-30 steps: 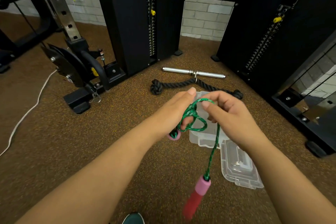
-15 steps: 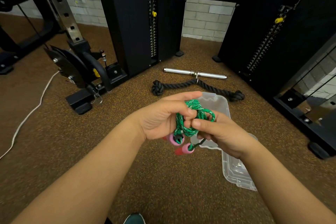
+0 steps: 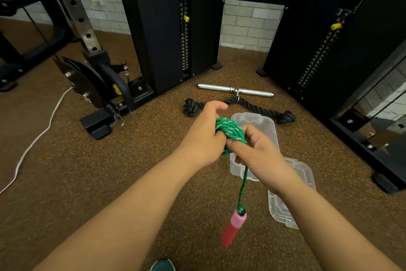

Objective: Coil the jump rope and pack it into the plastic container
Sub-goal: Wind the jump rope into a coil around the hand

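The green jump rope (image 3: 230, 131) is wound in a tight coil around the fingers of my left hand (image 3: 205, 134), which holds it above the floor. My right hand (image 3: 256, 154) pinches the coil from the right, and a free length of rope runs down from it. A pink and red handle (image 3: 234, 225) dangles at the end of that length, blurred. The other handle is hidden. Under my hands the clear plastic container (image 3: 267, 126) stands open on the floor. Its clear lid (image 3: 283, 211) lies beside it at the lower right.
A black knotted rope (image 3: 192, 107) and a chrome bar (image 3: 236, 90) lie on the brown speckled floor beyond the container. Black weight machine towers stand behind and to the right. A white cord (image 3: 37, 136) runs along the floor at left. A shoe tip (image 3: 162, 266) shows at the bottom.
The loose loops have been pulled into a tight coil on my left hand. One handle, bunched at my hands half a second ago, now hangs down below my right hand.
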A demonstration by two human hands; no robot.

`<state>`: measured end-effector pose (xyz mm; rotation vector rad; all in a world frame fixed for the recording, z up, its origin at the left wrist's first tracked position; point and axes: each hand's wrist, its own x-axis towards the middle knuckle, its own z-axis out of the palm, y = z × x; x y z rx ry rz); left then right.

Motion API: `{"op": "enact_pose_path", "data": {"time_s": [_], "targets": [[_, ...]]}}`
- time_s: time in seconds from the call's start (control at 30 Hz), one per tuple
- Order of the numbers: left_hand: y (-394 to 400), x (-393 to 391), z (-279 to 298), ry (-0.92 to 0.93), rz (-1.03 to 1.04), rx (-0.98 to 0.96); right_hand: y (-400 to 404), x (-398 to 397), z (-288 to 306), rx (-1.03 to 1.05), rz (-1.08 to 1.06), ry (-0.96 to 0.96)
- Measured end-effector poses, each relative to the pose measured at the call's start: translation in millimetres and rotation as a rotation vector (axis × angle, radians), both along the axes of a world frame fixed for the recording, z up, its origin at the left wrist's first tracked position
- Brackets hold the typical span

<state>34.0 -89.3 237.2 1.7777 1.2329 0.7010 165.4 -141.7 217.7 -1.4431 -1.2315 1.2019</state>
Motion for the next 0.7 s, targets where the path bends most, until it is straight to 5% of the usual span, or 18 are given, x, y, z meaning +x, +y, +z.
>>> {"op": "enact_pose_path", "data": {"time_s": [0.37,0.5,0.7], "targets": [[1.8,-0.4,-0.9,0.084,0.138,0.286,-3.2,-1.7,-5.7,0.081,0.025,0.010],[11.8,-9.6,1.4,0.055,0.216,0.220,-6.0,6.8,-10.2,0.018,0.116,0.000],[26.0,-20.8,-0.5,-0.303,0.415,-0.033,-12.9,12.7,-15.6,0.083,0.179,-0.092]]}}
